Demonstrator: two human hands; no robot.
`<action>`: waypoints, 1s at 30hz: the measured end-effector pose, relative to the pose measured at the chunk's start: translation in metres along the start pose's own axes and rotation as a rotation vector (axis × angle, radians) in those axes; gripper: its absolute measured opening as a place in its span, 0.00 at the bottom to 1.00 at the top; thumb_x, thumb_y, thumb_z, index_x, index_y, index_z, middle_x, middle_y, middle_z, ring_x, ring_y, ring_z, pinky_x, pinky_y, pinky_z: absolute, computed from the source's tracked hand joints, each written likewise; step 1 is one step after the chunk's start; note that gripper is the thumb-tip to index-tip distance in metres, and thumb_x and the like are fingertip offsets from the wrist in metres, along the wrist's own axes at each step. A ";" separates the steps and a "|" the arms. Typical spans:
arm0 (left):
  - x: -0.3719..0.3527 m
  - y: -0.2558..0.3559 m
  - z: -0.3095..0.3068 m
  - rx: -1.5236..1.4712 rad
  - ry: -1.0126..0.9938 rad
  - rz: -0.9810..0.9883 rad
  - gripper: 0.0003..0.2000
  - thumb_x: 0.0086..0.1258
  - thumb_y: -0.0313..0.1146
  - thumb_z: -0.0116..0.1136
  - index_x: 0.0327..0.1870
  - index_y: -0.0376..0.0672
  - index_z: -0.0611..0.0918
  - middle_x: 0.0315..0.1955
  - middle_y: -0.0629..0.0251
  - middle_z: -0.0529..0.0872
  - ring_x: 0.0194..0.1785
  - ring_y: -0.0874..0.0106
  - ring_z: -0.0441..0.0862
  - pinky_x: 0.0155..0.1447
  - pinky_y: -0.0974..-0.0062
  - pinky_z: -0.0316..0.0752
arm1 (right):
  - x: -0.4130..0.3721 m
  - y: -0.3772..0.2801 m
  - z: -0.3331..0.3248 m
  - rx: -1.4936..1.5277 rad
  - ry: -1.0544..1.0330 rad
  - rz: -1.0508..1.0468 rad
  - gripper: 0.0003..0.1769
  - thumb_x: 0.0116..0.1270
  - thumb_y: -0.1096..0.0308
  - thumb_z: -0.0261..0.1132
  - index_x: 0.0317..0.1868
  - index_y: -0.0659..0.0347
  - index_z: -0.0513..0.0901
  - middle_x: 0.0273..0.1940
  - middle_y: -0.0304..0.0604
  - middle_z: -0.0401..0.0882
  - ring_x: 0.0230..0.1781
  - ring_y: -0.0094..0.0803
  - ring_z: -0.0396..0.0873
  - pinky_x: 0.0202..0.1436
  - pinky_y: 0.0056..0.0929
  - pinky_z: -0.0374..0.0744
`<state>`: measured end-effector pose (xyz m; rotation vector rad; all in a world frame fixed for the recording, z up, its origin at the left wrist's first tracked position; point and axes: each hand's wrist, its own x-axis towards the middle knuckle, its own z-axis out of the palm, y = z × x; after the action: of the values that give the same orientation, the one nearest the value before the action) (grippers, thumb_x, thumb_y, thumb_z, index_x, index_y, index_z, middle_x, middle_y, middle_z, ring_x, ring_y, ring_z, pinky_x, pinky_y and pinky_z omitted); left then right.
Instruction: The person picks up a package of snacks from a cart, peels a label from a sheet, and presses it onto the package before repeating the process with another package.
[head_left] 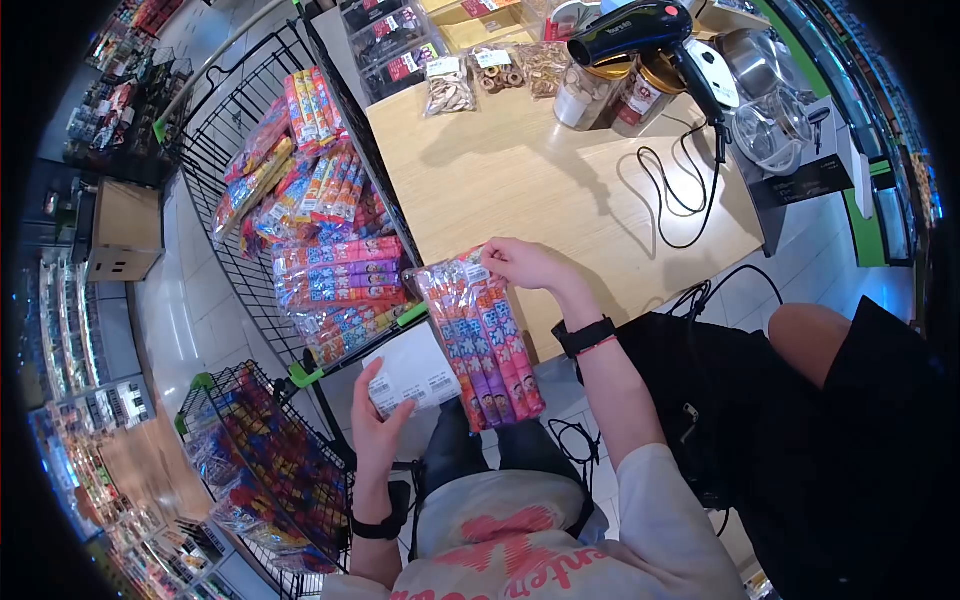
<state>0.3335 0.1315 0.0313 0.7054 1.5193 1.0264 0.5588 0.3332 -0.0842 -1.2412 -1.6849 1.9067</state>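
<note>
My right hand (526, 264) pinches the top corner of a clear plastic pack of colourful printed tubes (487, 352). The pack hangs in front of my body at the table's edge, and its tubes are orange, purple and pink. A small white label shows near its top, beside my fingertips. In my left hand (376, 422) is a white sheet of barcode stickers (412, 368), gripped between thumb and fingers just left of the pack. Many similar packs (335, 268) lie heaped in the shopping cart at left.
The black wire shopping cart (213, 128) stands against the wooden table (480, 180). A second cart (222, 380) with wrapped goods is at lower left. On the table are a hair dryer (630, 32), jars (590, 95) and snack bags (449, 85). A person in black (830, 450) sits at right.
</note>
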 end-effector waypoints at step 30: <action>0.008 -0.010 -0.028 -0.055 -0.106 0.021 0.33 0.55 0.14 0.55 0.64 0.38 0.60 0.52 0.58 0.74 0.54 0.71 0.75 0.56 0.75 0.72 | -0.039 0.014 0.089 -0.791 0.511 -0.451 0.24 0.66 0.64 0.53 0.61 0.62 0.68 0.64 0.46 0.64 0.67 0.40 0.58 0.69 0.42 0.54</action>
<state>0.3055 0.1280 0.0188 0.7271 1.3898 1.0276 0.5183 0.2437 -0.0874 -1.2742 -2.2157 0.5849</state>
